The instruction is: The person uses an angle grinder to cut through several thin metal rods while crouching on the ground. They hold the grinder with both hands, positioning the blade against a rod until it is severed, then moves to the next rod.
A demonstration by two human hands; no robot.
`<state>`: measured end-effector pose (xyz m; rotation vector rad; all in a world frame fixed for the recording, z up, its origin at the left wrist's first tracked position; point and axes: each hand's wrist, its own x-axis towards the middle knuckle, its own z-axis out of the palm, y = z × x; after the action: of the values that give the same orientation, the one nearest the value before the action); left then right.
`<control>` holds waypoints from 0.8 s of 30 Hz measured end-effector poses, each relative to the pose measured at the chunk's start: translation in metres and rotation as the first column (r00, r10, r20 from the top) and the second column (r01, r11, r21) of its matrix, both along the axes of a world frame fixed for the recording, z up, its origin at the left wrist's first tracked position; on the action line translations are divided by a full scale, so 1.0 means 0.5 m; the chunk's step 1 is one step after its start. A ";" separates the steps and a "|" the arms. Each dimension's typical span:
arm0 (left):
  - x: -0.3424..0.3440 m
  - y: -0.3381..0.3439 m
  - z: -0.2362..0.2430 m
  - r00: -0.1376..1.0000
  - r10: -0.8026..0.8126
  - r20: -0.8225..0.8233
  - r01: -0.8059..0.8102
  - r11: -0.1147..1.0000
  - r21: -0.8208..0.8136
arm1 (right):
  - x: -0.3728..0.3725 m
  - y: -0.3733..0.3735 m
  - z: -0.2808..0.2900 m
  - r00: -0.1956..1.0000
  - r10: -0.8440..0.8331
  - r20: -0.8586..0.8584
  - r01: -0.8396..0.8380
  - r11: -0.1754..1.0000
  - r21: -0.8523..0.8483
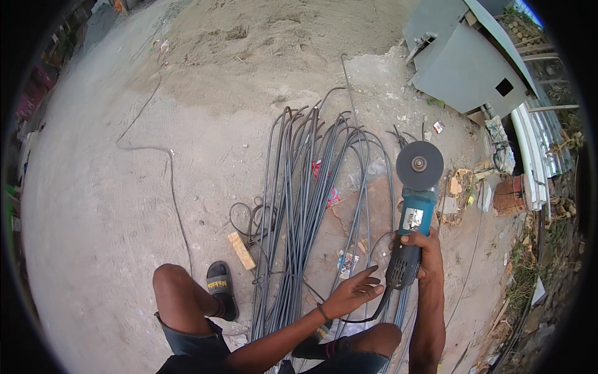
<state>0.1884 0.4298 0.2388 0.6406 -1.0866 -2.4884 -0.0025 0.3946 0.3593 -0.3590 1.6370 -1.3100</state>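
Note:
My right hand (425,252) is wrapped round the body of a teal and black angle grinder (418,215), held up with its dark grey cutting disc (420,166) at the top. Just left of the grinder's lower end is my left hand (354,293), fingers stretched out and apart, holding nothing. A black power cord (381,306) runs down from the grinder's base, close to the left fingertips. Below the hands lies a long bundle of steel rebar (299,206), its far ends bent into hooks.
A wooden block (242,250) and looped rod (252,219) lie left of the bundle. A cable (169,163) snakes over the ground. Sand (274,37) spreads at the far side. A grey metal box (467,65) stands far right, with bricks (509,195) nearer. My sandalled foot (222,288) is beside the rebar.

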 end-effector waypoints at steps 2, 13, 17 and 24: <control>0.046 -0.016 0.101 0.999 -0.025 0.034 0.025 1.000 0.014 | 0.045 -0.046 0.075 0.993 0.007 0.121 -0.004 1.000 -0.017; 0.292 -0.315 0.673 0.970 0.010 0.244 0.053 0.966 -0.251 | 0.250 -0.297 0.501 0.984 -0.122 0.132 0.121 0.992 0.017; 0.398 -0.487 0.747 0.883 0.245 0.399 -0.011 0.863 -0.505 | 0.250 -0.366 0.614 0.977 -0.195 0.088 0.196 0.981 -0.002; 0.519 -0.687 0.637 0.622 0.453 0.639 -0.043 0.834 -0.550 | 0.241 -0.366 0.712 0.944 -0.329 0.015 0.329 0.942 -0.069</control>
<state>0.4480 0.0860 0.5571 1.6063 -1.6729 -1.5458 0.1181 0.2117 0.7152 -0.1250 1.7009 -1.6189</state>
